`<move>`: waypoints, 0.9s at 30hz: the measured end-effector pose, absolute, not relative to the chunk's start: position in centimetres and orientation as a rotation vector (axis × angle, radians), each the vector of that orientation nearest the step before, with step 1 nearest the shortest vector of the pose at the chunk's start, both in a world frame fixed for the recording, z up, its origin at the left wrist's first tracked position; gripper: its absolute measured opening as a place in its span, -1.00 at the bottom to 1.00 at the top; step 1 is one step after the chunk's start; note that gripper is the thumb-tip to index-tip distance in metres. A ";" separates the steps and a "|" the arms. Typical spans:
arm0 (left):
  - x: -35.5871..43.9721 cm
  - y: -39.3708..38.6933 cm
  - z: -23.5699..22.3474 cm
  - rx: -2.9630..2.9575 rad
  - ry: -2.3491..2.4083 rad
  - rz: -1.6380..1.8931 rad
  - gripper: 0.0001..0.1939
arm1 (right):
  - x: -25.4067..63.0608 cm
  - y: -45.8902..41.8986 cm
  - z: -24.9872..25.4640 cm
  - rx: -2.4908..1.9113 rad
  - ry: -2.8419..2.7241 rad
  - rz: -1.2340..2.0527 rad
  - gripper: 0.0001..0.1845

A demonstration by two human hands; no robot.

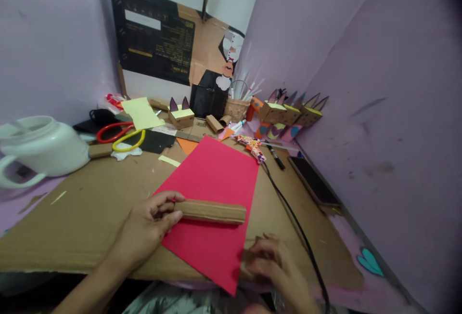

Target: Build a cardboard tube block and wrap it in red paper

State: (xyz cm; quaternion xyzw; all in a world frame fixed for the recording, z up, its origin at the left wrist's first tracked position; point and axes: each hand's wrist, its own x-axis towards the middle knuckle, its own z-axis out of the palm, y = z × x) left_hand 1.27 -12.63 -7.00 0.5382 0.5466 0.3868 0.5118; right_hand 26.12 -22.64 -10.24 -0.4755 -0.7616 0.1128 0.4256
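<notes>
Covering the worktop, a cardboard sheet (108,198) spread out between pale lilac walls (390,87), its front edge toward the person. At its left edge sat a white vessel (54,145) with a handle; just beside it, nearer the back edge, lay two loop handles (124,149), one red and one yellow, next to a piece of yellow paper (142,113). A printed carton (155,34) stood upright behind the back edge, with an eared box (182,117) in front of it. Farther right came a basket (236,108) of thin white sticks, then a row of eared boxes (274,112) near the back right corner. A patterned glue gun (249,145) lay before them, its black cord (288,208) running to the front edge. A phone (314,179) lay along the right edge.

The left hand (151,217) pinched the left end of a cardboard bar (212,211) between thumb and forefinger. The bar extended rightward over red paper (212,169); whether they touched could not be told. The right hand (274,261), fingers loosely bent and parted around nothing visible, was by the front edge, apart from the bar.
</notes>
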 end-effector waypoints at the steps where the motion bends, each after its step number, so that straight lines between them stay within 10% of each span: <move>1: 1.2 -12.6 -7.1 1.301 1.314 0.928 -0.74 | 26.0 -22.8 -10.6 -1.167 -1.964 0.209 -0.59; 27: -1.8 -12.4 -9.5 1.333 1.239 0.473 -0.64 | 21.5 -23.6 -10.1 -1.549 -0.985 0.786 -0.92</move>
